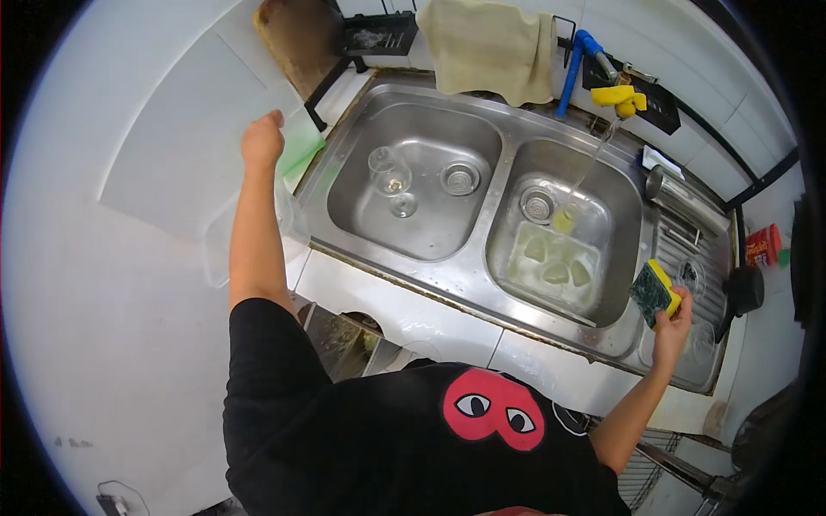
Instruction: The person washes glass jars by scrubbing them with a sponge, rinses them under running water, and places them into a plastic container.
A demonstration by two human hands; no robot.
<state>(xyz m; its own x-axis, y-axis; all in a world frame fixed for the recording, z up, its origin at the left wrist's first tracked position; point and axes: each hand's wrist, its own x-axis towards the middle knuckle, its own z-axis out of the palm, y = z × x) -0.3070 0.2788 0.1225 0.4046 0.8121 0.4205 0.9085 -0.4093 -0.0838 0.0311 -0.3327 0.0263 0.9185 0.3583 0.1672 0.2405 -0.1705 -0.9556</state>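
My right hand (673,331), at the right end of the sink, grips a yellow and dark green scrub sponge (654,294). My left hand (262,140) is raised beside the left basin with its fingers curled; what they hold, if anything, is hidden. Close to it is a green translucent item (301,155), with a clear plastic container (222,241) below. Clear stemmed glasses (393,182) lie in the left basin (430,236). In the right basin (624,224), a pale tray (564,249) holds several greenish pieces under water, and a yellow-green cup (565,218) stands by it.
Water runs from the tap (625,107), which has yellow cloth around it. A beige towel (490,52) hangs behind the basins. A wooden board (297,43) leans at the back left. On the right drainboard are a metal cylinder (684,202) and clear glassware (691,273).
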